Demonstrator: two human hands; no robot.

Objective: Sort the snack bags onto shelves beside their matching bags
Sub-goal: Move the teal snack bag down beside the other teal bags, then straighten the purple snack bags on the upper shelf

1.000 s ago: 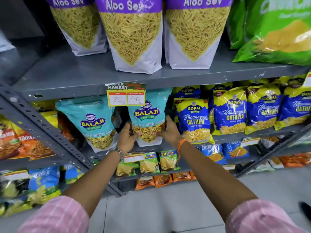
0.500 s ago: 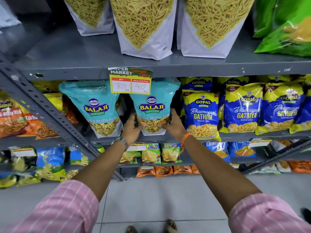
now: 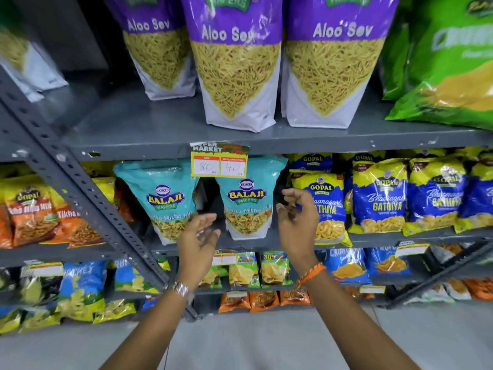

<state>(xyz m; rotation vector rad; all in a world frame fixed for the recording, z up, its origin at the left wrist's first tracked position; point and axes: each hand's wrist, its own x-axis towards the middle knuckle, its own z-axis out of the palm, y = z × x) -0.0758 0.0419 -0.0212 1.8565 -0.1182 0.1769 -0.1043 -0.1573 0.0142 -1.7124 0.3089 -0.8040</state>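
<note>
Two teal Balaji snack bags stand upright on the middle shelf (image 3: 266, 241): one on the left (image 3: 160, 193), one on the right (image 3: 249, 206). My left hand (image 3: 198, 236) hovers open just in front of the gap between them, fingers spread, holding nothing. My right hand (image 3: 298, 217) hangs open to the right of the right teal bag, fingers curled loosely, in front of a blue and yellow Gopal Gathiya bag (image 3: 326, 209). Neither hand touches a bag.
Purple Aloo Sev bags (image 3: 234, 62) and a green bag (image 3: 453, 62) fill the upper shelf. A price tag (image 3: 219, 162) hangs from that shelf's edge. More Gathiya bags (image 3: 381, 196) sit right, orange bags (image 3: 32, 209) left, behind a slanted grey upright (image 3: 88, 198). Small packets line lower shelves.
Both hands have let go of the right teal Balaji bag and drawn back from it, opening. The bag stays standing on the shelf. The camera has tilted up.
</note>
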